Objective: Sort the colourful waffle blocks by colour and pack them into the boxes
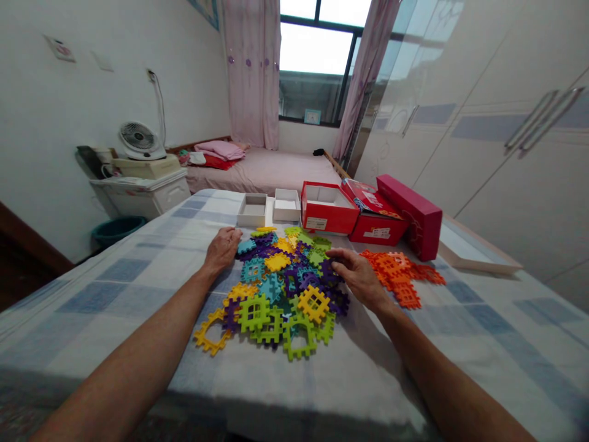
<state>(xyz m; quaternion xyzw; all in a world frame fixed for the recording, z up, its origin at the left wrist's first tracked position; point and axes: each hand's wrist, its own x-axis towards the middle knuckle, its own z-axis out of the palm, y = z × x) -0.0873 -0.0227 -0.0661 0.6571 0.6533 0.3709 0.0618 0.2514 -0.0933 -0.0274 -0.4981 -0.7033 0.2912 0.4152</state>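
A mixed pile of flat plastic interlocking building pieces with notched edges lies in front of me, in yellow (277, 263), lime green (254, 312), purple (291, 282) and teal (253, 269). My left hand (223, 248) rests at the pile's upper left edge beside a light blue piece (246, 246). Its fingers are loosely bent, and I see nothing held in them. At the right edge, my right hand (358, 273) has its thumb and forefinger apart over the purple and green pieces. Its other fingers are partly hidden. A separate heap of orange pieces (399, 274) lies right of that hand.
Along the table's far side stand two small white boxes (253, 210), an open red box (329, 212), another red box (378, 227) and a leaning magenta box lid (413, 215). A shallow white tray (478, 248) lies farther right. The checked tablecloth (115, 288) covers the table.
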